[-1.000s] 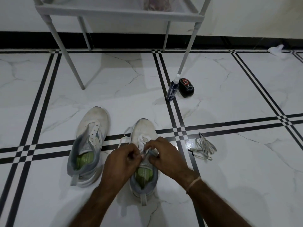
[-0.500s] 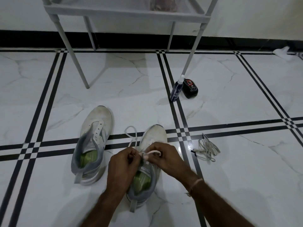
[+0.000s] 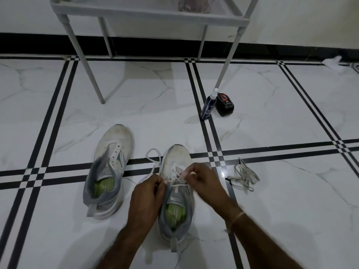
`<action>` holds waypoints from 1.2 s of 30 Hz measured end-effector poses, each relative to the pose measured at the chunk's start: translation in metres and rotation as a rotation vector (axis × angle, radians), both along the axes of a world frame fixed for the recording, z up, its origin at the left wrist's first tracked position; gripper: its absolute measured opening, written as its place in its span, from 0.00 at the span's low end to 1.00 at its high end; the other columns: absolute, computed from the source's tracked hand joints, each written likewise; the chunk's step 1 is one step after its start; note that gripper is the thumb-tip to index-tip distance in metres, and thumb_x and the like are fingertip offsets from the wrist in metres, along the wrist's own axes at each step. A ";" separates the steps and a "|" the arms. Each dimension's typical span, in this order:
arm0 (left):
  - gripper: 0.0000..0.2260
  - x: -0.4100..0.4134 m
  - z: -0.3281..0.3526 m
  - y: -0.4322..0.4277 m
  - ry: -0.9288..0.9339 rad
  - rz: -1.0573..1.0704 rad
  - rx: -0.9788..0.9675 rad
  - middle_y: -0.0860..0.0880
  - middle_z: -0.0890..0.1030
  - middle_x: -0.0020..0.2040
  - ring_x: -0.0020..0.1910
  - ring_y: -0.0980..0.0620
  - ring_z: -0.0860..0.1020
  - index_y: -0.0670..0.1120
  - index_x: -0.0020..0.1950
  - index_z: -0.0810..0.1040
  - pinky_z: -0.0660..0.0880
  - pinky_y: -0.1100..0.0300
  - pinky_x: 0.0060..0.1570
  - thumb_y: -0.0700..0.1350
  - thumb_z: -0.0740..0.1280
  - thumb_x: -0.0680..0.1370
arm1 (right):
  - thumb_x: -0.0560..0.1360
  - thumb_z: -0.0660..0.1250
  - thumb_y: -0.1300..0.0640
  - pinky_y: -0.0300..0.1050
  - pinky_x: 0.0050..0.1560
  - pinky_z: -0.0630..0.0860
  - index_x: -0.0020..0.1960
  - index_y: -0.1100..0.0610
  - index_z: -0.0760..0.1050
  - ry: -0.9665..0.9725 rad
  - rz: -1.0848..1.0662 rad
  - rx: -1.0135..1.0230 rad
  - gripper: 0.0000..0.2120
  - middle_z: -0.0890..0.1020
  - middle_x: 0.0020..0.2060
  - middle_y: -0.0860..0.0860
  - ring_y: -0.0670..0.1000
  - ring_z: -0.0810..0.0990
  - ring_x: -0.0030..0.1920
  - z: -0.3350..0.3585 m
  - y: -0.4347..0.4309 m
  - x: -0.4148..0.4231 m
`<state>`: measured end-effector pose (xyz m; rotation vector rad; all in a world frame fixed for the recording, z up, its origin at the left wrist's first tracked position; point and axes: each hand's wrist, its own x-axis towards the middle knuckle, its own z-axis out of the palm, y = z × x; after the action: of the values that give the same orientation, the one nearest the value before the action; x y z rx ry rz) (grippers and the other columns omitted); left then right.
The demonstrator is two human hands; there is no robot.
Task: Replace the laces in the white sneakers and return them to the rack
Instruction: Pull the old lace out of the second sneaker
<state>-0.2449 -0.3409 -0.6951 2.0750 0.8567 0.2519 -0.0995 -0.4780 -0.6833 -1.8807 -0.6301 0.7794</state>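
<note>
Two white sneakers with grey collars and green insoles stand on the tiled floor. The left sneaker has bare eyelets and no lace. The right sneaker sits between my hands, partly threaded with a white lace that loops out to its left. My left hand pinches one lace end at the shoe's left side. My right hand pinches the other end over the eyelets. A bundle of loose laces lies on the floor to the right.
A white rack on thin legs stands against the wall ahead. A dark spray bottle and a black polish container sit by its right front leg. A crumpled white cloth lies far right by the skirting.
Both hands have pulled apart slightly along the right sneaker, drawing the lace across the eyelets. The lace loop has spread out to the shoe's left. The left sneaker has not moved.
</note>
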 end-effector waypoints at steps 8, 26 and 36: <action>0.11 0.002 0.005 -0.003 0.024 -0.029 0.042 0.54 0.77 0.32 0.34 0.58 0.76 0.51 0.40 0.75 0.70 0.63 0.34 0.50 0.65 0.82 | 0.84 0.62 0.50 0.42 0.44 0.72 0.43 0.56 0.74 0.153 -0.114 0.091 0.14 0.78 0.37 0.48 0.46 0.75 0.38 0.005 0.011 0.004; 0.10 -0.001 0.005 -0.002 0.038 -0.034 0.052 0.55 0.76 0.34 0.35 0.58 0.75 0.52 0.42 0.73 0.69 0.60 0.35 0.52 0.63 0.83 | 0.85 0.59 0.56 0.41 0.37 0.73 0.47 0.57 0.73 0.663 -0.297 0.218 0.10 0.81 0.40 0.54 0.48 0.77 0.36 0.019 0.014 -0.010; 0.09 -0.006 0.000 0.002 -0.091 -0.189 0.079 0.59 0.79 0.38 0.38 0.59 0.78 0.55 0.44 0.78 0.78 0.55 0.40 0.57 0.63 0.80 | 0.77 0.71 0.52 0.51 0.48 0.78 0.44 0.56 0.81 -0.503 0.321 -0.253 0.07 0.81 0.41 0.51 0.51 0.79 0.43 -0.002 0.011 0.000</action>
<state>-0.2505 -0.3387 -0.6952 2.1833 0.6002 0.2793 -0.0997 -0.4669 -0.6853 -2.2623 -1.2178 0.6026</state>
